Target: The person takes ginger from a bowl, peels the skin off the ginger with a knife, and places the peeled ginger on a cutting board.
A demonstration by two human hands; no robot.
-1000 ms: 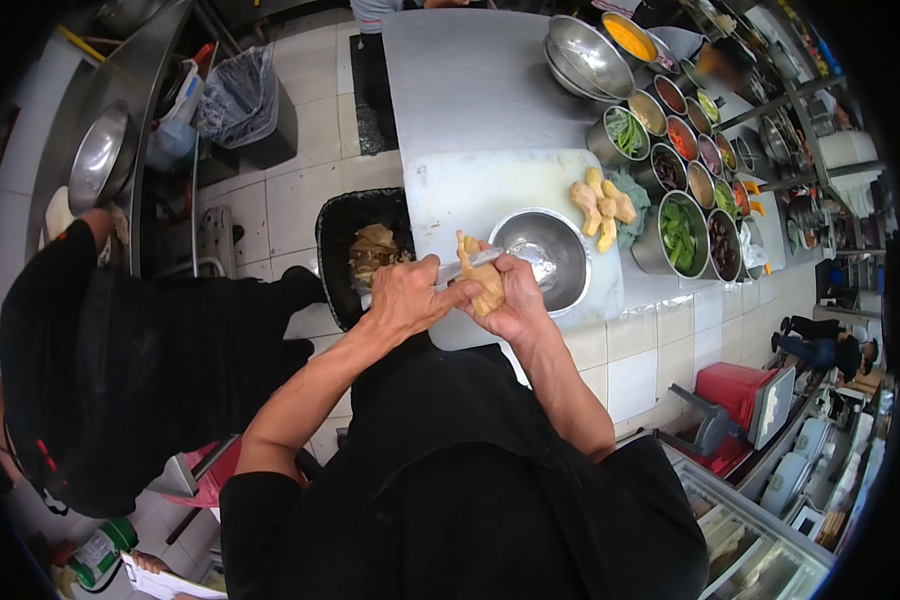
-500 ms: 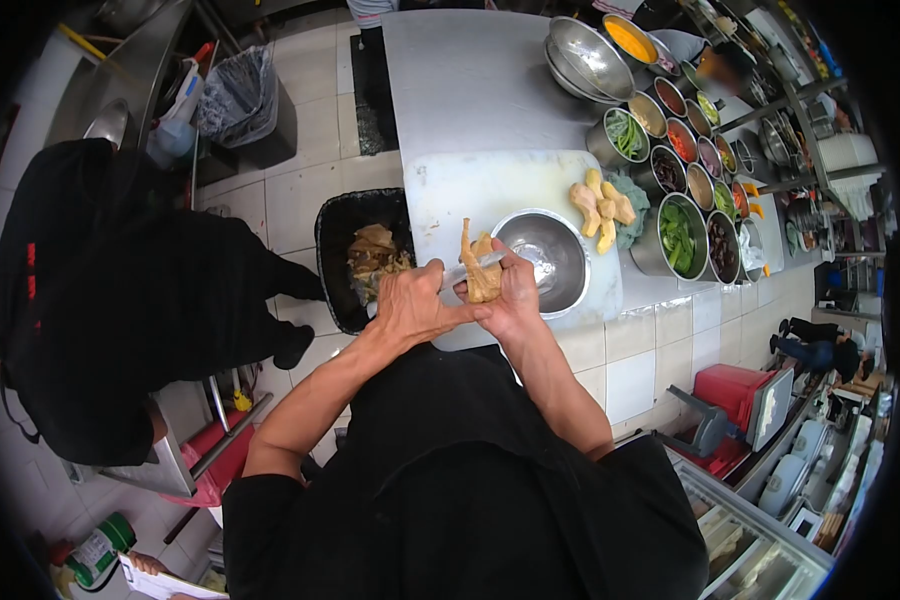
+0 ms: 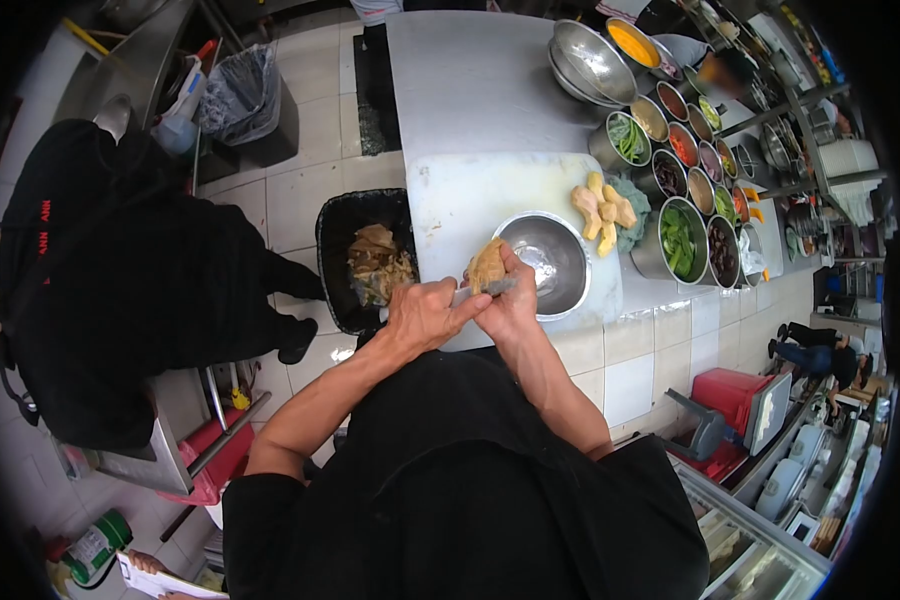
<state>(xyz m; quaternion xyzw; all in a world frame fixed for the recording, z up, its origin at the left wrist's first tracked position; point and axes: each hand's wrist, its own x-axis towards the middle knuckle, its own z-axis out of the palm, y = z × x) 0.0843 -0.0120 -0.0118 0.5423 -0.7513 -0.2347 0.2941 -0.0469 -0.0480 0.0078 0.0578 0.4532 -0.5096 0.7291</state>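
My left hand (image 3: pixel 422 316) is closed round the handle of a knife (image 3: pixel 497 286), whose blade reaches right, against the ginger. My right hand (image 3: pixel 508 305) grips a brown, unpeeled-looking piece of ginger root (image 3: pixel 486 265), the thumb near the blade. Both hands are over the near edge of a white cutting board (image 3: pixel 450 190). Just beyond my right hand stands a steel bowl (image 3: pixel 555 255), shiny inside. Peeled, pale yellow ginger (image 3: pixel 602 208) lies on the board's right side, beside a grey-green cloth (image 3: pixel 631 212). Left of the board, a black-lined bin (image 3: pixel 330 262) holds brown peelings (image 3: pixel 378 262).
Steel containers of cut vegetables, including green leaves (image 3: pixel 678 242), crowd the right of the steel table (image 3: pixel 460 80). Stacked steel bowls (image 3: pixel 592 62) stand at its far side. A person in black (image 3: pixel 150 300) is close on my left. A grey trash bin (image 3: pixel 255 115) stands farther off.
The knife and left hand have shifted slightly down and right. A long strip that stuck up from the ginger no longer shows. The person on my left has leaned a little.
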